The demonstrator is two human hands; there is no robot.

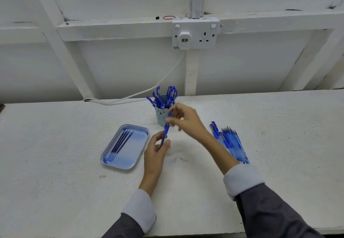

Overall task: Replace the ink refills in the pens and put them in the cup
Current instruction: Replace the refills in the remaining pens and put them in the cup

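While the left hand (155, 150) pinches a blue pen (166, 128) low down, right hand (186, 120) pinching its top

One cup (159, 116), one tray (134, 145), four refills (121, 141)

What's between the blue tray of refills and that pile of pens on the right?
In the head view, the person's left hand and right hand, both holding one blue pen above bare white tabletop; the pale blue cup stands farther back.

tray (140, 155) left of cup (159, 119), pens (229, 141) right.
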